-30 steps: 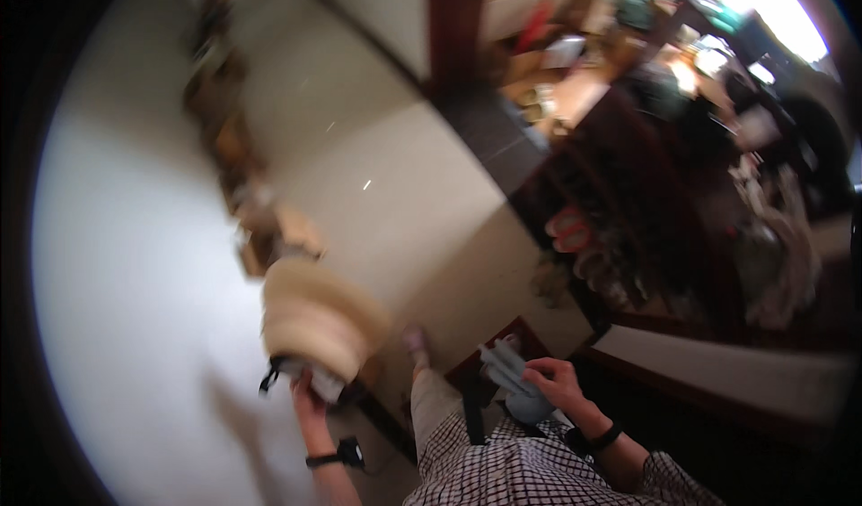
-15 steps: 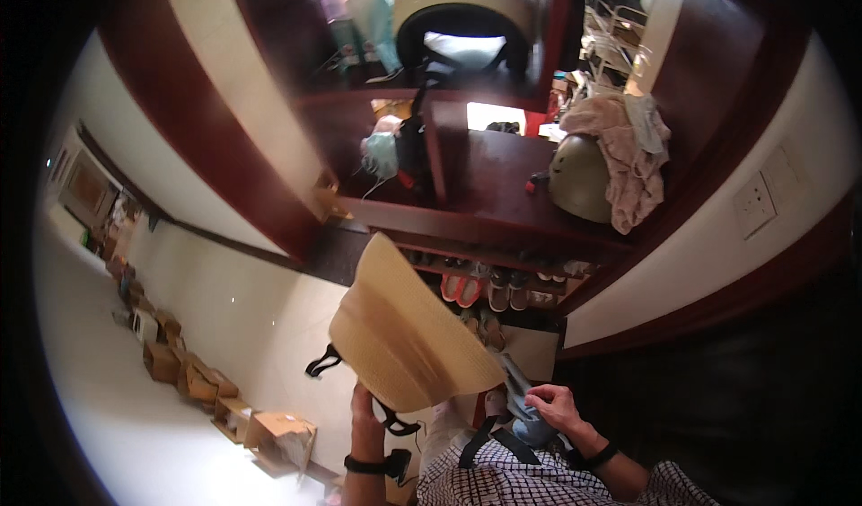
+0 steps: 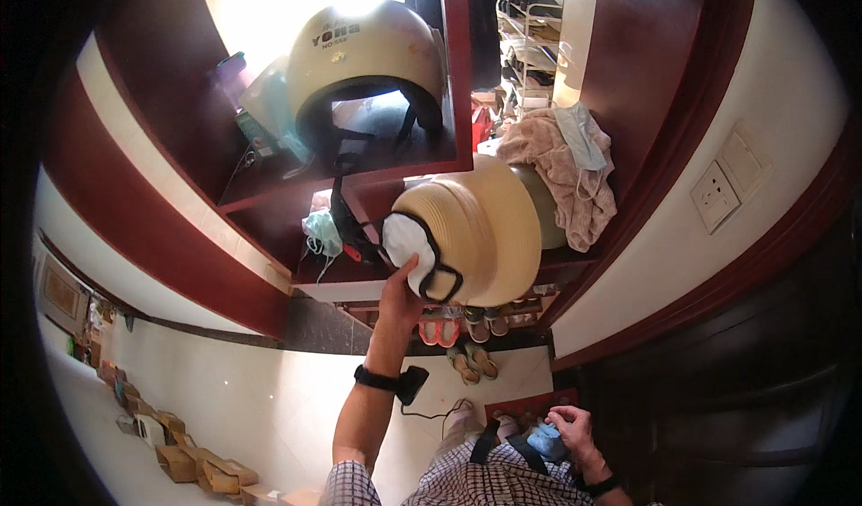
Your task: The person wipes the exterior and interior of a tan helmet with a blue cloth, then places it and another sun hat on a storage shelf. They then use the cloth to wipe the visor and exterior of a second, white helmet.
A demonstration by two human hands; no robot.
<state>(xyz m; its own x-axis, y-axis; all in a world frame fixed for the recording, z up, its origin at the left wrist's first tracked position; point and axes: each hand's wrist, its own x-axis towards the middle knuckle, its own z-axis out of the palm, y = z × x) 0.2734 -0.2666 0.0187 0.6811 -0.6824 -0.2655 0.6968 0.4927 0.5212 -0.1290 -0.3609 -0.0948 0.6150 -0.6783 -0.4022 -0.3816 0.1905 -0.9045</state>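
Note:
My left hand (image 3: 406, 292) reaches forward, closed on a straw-coloured sun hat (image 3: 503, 228). Its thumb presses on a white, black-edged part (image 3: 409, 244) of the hat, and a black loop hangs beside it. The hat is held in front of the lower shelf, hiding most of an olive helmet (image 3: 541, 205). Low by my body, my right hand (image 3: 572, 430) is closed in a pinch, close to a bunched blue cloth (image 3: 545, 443). Whether its fingers grip that cloth, I cannot tell.
A cream helmet (image 3: 368, 52) stands on the dark red shelf above. Right of the hat lies a pinkish towel (image 3: 561, 160) with a face mask (image 3: 582, 138) on it. Another mask (image 3: 321, 234) is at left. Shoes (image 3: 473, 362) stand below; cardboard boxes (image 3: 211, 470) line the floor at left.
My left hand has lifted the hat up and forward to the shelf and turned it, so the white part shows. My right hand stays low, still pinched.

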